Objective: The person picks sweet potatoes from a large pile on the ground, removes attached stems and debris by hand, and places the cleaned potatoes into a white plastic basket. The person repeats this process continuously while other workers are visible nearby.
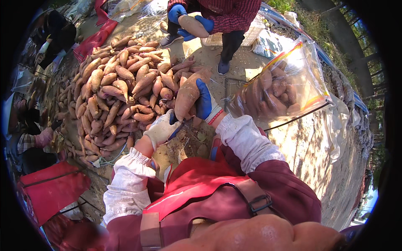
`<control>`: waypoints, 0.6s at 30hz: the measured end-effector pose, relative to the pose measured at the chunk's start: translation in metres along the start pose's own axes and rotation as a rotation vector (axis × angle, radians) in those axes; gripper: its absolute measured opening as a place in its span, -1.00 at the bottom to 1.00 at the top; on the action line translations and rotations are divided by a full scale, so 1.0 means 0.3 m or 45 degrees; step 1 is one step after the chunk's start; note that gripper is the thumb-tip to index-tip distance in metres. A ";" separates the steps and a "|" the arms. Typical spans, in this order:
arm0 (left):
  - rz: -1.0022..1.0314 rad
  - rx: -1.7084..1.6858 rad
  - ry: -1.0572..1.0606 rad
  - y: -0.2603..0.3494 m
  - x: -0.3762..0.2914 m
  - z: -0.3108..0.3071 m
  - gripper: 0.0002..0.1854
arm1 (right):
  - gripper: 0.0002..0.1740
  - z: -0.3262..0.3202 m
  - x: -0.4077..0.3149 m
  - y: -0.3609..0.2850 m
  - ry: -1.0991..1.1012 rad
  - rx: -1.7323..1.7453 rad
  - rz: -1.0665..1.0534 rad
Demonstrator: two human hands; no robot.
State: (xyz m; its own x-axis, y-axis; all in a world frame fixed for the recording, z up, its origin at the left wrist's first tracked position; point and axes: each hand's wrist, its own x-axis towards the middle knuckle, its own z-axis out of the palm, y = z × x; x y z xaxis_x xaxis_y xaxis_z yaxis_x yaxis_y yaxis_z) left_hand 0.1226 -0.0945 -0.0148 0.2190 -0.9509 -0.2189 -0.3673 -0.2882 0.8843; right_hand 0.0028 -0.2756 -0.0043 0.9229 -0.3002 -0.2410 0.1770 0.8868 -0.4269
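A large sweet potato (187, 95) is held between my two gloved hands at the right edge of a big heap of sweet potatoes (125, 78). My right hand (204, 102), in a blue-coated glove with a red bead bracelet at the wrist, grips its right side. My left hand (165, 128), in a white glove with a dark coated palm, touches its lower end; its fingertips are partly hidden. To the right, a clear plastic bag (309, 69) with yellow and red stripes holds several sweet potatoes and leans over a metal frame (226, 91).
Across from me a person in blue gloves (205, 23) holds another sweet potato (194, 26). A plastic crate (251, 31) stands behind them. More people sit at the far left. A red fabric folding seat (56, 188) is at lower left, and red cloth (97, 39) lies behind the heap.
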 end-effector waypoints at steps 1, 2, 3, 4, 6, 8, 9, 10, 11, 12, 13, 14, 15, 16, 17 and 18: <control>0.097 0.030 0.004 -0.008 -0.006 -0.005 -0.41 | -0.12 0.025 -0.052 0.006 0.033 -0.007 -0.039; 0.049 -0.126 0.063 -0.010 0.011 -0.026 -0.41 | -0.12 -0.052 -0.031 0.001 -0.008 0.073 0.073; -0.034 -0.278 0.115 0.009 0.006 -0.042 -0.41 | -0.10 -0.077 -0.036 0.010 -0.159 0.164 0.177; 0.318 0.215 0.160 0.031 0.000 -0.053 -0.42 | -0.07 -0.066 -0.051 0.024 -0.131 0.176 0.189; 0.361 -0.114 -0.023 0.116 0.021 -0.026 -0.38 | -0.09 -0.033 -0.084 0.036 -0.115 0.267 0.216; 0.146 -0.914 -0.034 0.126 0.053 0.060 -0.27 | -0.27 0.007 -0.135 0.019 -0.066 0.249 0.199; 0.310 -0.877 -0.048 0.093 0.074 0.101 -0.24 | -0.31 0.006 -0.163 0.014 -0.059 0.195 0.161; 0.380 -0.709 -0.054 0.070 0.097 0.122 -0.26 | -0.35 0.002 -0.192 0.011 -0.049 0.138 0.127; 0.450 -0.541 -0.059 0.046 0.123 0.131 -0.27 | -0.39 -0.004 -0.214 0.008 -0.039 0.082 0.092; 0.522 -0.374 -0.064 0.028 0.152 0.137 -0.28 | -0.41 -0.018 -0.228 -0.002 0.027 0.186 0.093; 0.589 -0.208 -0.059 0.044 0.159 0.138 -0.29 | -0.45 0.013 -0.262 -0.033 0.068 0.131 0.101; 0.416 -0.558 -0.134 0.062 0.165 0.167 -0.40 | -0.50 0.039 -0.312 -0.079 0.111 0.077 0.109; 0.238 -0.910 -0.167 0.107 0.166 0.193 -0.48 | -0.54 0.054 -0.362 -0.129 0.149 0.021 0.108; -0.033 -1.346 -0.266 0.139 0.170 0.204 -0.51 | -0.60 0.060 -0.374 -0.203 0.232 0.005 0.110; -0.323 -1.770 -0.368 0.169 0.168 0.203 -0.50 | -0.63 0.068 -0.427 -0.254 0.401 -0.021 -0.008; -0.363 -1.534 -0.187 0.201 0.142 0.182 -0.50 | -0.55 0.067 -0.478 -0.344 0.268 -0.068 -0.086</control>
State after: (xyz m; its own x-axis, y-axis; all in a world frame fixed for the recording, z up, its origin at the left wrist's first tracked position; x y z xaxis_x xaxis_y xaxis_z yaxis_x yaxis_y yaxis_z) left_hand 0.0603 -0.1585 0.0066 0.0231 -0.8975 -0.4405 0.7557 -0.2728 0.5954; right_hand -0.1409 -0.3171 0.0918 0.8169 -0.4297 -0.3847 0.2124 0.8442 -0.4921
